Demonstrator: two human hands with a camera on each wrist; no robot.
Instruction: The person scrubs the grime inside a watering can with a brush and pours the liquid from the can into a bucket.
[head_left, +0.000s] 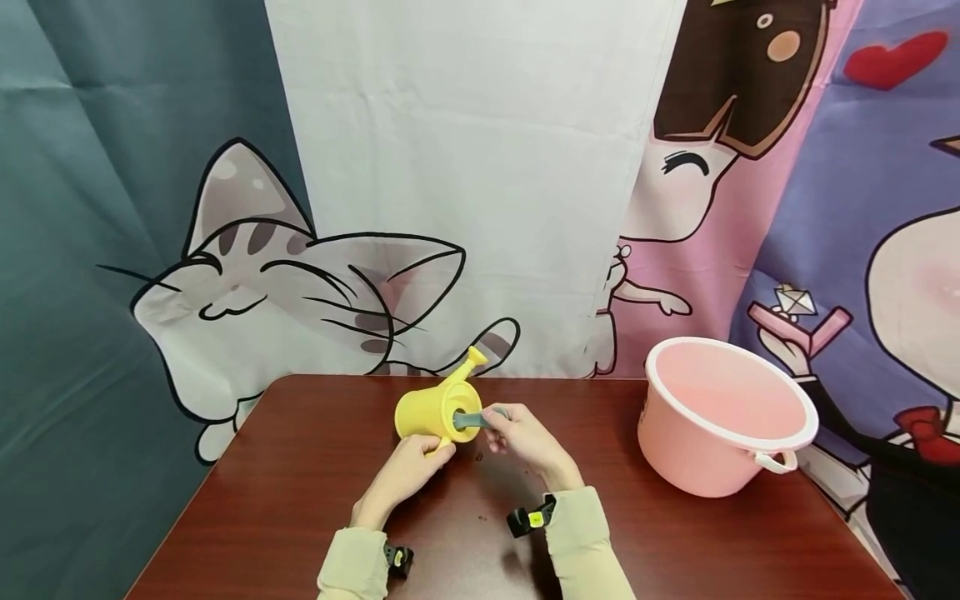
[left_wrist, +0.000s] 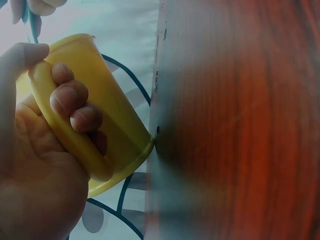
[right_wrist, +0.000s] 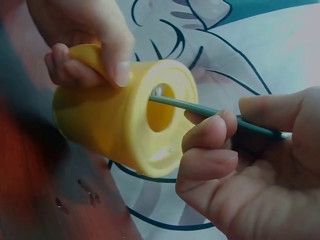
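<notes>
My left hand [head_left: 420, 462] grips the handle of a small yellow watering can [head_left: 420, 414], fingers wrapped round it in the left wrist view. The can is tipped over, its spout pointing up and away and its top with a round opening turned to the right. Between thumb and fingers, my right hand [head_left: 525, 442] pinches a slim grey-green brush handle [right_wrist: 195, 107]. Its far end goes through the can's opening, where a bit of whitish bristle shows; the rest is hidden inside. At its bottom rim, the can [left_wrist: 120, 130] meets the table in the left wrist view.
A pink bucket [head_left: 693, 446] with a white rim and side handle stands at the table's right side. Small wet drops [right_wrist: 89, 191] dot the brown wooden table [head_left: 285, 492]. Behind its back edge hangs a cartoon-printed cloth [head_left: 480, 167].
</notes>
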